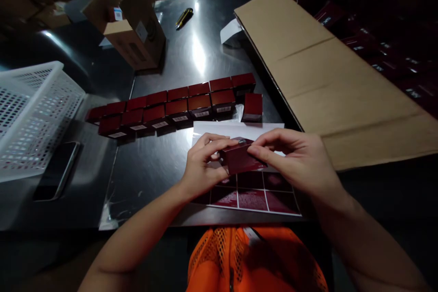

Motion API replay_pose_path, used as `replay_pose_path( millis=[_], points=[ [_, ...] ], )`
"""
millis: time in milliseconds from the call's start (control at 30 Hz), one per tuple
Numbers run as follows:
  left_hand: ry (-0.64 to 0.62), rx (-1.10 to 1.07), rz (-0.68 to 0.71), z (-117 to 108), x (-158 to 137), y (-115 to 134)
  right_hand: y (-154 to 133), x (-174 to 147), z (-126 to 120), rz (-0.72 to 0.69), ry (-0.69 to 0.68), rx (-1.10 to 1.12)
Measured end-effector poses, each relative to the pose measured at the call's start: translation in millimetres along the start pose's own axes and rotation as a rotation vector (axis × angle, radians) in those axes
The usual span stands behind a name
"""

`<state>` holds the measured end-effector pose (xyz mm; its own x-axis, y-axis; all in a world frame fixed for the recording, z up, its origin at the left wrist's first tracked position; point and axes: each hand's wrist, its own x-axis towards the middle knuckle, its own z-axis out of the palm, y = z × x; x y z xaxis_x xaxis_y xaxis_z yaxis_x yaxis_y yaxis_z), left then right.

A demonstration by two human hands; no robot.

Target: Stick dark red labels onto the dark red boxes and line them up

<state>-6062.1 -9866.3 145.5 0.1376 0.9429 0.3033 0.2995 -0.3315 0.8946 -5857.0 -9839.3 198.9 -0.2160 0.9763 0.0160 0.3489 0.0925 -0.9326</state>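
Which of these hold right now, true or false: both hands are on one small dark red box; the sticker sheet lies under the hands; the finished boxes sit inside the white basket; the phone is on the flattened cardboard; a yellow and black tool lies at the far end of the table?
1. Both hands hold one small dark red box. True: the left hand and right hand grip it from either side.
2. The sticker sheet lies under the hands. True.
3. The finished boxes sit inside the white basket. False: the rows of red boxes stand on the metal table.
4. The phone is on the flattened cardboard. False: it lies by the basket, at the left.
5. A yellow and black tool lies at the far end. True.
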Motion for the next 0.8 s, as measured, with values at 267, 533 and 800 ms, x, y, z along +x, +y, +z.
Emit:
replay_pose_path(
  millis=[267, 533, 800],
  points=[
    [0.019, 0.028, 0.006, 1, 0, 1, 0, 0, 0, -0.002, 0.008, -0.005],
    [0.012, 0.024, 0.002, 2, 0, 1, 2, -2, 1, -0.058, 0.012, -0.064],
    [-0.029, -0.064, -0.097, 4, 2, -3, 18, 5, -5, -0.002, 0.076, -0.08]
  ],
)
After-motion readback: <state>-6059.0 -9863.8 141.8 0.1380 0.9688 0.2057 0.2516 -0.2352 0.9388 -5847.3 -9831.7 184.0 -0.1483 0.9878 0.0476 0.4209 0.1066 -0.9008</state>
